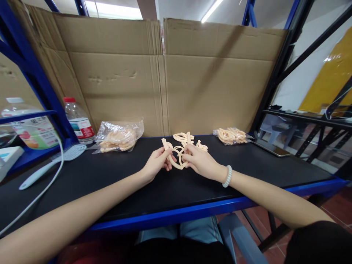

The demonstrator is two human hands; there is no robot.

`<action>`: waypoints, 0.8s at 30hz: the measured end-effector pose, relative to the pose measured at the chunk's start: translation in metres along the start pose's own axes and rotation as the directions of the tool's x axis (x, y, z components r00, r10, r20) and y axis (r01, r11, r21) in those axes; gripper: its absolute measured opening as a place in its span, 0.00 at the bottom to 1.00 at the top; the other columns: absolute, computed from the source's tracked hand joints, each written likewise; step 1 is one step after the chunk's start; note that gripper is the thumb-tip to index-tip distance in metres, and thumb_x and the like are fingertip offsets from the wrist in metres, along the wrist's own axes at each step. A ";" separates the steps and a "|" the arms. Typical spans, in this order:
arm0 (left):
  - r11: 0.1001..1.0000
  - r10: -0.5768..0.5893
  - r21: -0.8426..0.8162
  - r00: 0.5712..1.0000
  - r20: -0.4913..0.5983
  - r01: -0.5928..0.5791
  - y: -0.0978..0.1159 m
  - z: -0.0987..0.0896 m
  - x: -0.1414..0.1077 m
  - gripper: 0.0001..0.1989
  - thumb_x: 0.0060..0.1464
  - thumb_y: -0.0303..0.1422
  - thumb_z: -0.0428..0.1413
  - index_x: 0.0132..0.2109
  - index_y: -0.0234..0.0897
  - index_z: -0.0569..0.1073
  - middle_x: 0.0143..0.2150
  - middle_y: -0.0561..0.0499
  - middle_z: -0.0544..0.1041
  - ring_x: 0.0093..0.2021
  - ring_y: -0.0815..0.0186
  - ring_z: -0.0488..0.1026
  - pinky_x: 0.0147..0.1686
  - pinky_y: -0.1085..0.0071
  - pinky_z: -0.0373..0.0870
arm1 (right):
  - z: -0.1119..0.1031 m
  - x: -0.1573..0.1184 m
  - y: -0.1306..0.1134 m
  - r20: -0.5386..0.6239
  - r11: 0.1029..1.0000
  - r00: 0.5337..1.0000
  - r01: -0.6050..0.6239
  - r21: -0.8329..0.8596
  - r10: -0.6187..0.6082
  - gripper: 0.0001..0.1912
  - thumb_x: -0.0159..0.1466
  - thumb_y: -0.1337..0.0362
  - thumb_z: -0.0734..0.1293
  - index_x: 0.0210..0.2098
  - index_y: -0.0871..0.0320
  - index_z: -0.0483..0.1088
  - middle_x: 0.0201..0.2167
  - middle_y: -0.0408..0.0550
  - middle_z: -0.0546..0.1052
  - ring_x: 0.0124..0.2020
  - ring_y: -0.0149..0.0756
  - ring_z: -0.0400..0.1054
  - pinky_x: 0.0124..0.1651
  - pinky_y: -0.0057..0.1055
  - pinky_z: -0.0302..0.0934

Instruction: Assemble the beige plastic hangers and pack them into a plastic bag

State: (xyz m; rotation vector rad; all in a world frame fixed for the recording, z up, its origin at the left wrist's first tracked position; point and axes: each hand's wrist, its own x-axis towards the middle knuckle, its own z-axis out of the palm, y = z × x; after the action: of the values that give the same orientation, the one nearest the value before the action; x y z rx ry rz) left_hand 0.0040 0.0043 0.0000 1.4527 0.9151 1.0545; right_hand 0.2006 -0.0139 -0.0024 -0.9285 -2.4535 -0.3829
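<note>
A pale, curved wooden-looking piece (176,164) is held up between my two hands, a little above the black tabletop. My left hand (158,161) is closed on its left arm, thumb in front. My right hand (200,160) pinches the piece's right side, and a coiled white band circles that wrist. More pale cut-out pieces (180,137) lie on the table just behind my hands, some with curved openings. One small curly piece (202,146) rests to the right of them. My fingers hide part of the held piece.
A clear bag of pale pieces (118,137) lies at back left, a second bag (231,136) at back right. A phone (272,148) lies further right. On the left are a hairbrush (68,153), a bottle (79,121) and a white cable (59,150). Cardboard (115,73) walls the back.
</note>
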 end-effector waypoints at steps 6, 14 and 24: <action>0.997 -0.078 0.002 0.993 0.091 0.079 -0.001 0.001 -0.001 0.16 0.60 0.39 0.47 0.30 0.32 0.65 0.26 0.45 0.77 0.16 0.73 0.68 0.16 0.78 0.64 | 0.002 0.000 0.000 0.084 0.987 0.991 0.114 -0.110 -0.105 0.07 0.64 0.73 0.60 0.34 0.58 0.69 0.31 0.46 0.71 0.35 0.36 0.58 0.37 0.31 0.50; 0.975 -0.207 -0.071 0.977 0.038 0.210 -0.002 -0.001 0.003 0.16 0.61 0.36 0.46 0.28 0.32 0.66 0.23 0.44 0.76 0.14 0.73 0.67 0.15 0.79 0.62 | 0.001 0.001 0.000 0.040 0.980 0.986 0.163 -0.112 -0.160 0.07 0.64 0.71 0.61 0.32 0.58 0.69 0.30 0.46 0.73 0.35 0.35 0.61 0.37 0.31 0.49; 0.889 -0.378 -0.295 0.925 -0.041 0.350 0.002 -0.002 0.007 0.17 0.62 0.29 0.42 0.24 0.32 0.63 0.19 0.48 0.71 0.11 0.79 0.57 0.10 0.83 0.49 | -0.006 0.000 0.011 -0.142 0.975 0.971 0.175 -0.135 -0.194 0.15 0.67 0.72 0.53 0.31 0.57 0.68 0.32 0.49 0.74 0.34 0.36 0.63 0.36 0.33 0.54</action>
State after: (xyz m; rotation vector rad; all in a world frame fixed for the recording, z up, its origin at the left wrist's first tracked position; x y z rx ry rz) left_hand 0.0040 0.0111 0.0033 0.9517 1.0146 0.9327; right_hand 0.2096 -0.0082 0.0033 -0.6899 -2.4008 -0.6515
